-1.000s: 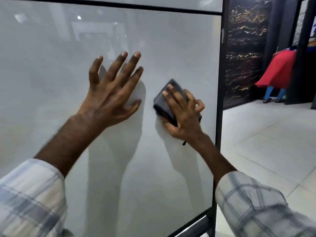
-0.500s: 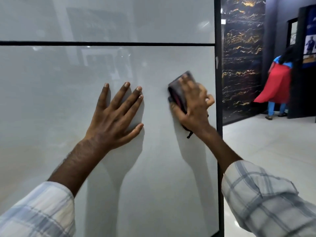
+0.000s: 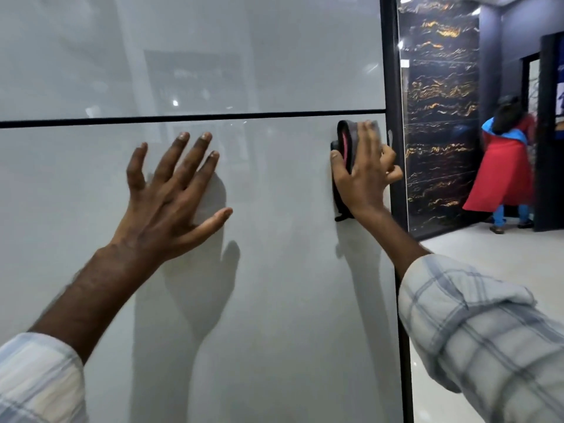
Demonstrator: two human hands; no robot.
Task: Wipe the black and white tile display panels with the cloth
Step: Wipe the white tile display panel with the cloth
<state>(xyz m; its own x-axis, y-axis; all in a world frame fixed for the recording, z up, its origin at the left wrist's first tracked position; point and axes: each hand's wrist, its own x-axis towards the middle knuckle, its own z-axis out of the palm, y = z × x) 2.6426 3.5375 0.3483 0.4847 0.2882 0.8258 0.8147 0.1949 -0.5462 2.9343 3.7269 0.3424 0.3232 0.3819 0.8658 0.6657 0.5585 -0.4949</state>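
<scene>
Head view: right hand [image 3: 363,175] round the cloth [image 3: 345,145], now higher beside the seam [image 3: 213,117]; left hand [image 3: 171,203] spread flat.

A tile showroom: tall framed white display panels [image 3: 274,285]; a black gold-veined slab [image 3: 439,96]; polished tiled floor [image 3: 494,254].

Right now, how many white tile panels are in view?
2. Upper white panel above the black seam; lower white panel below it, where the left hand rests and the right hand holds the cloth. More may lie outside the frame.
</scene>
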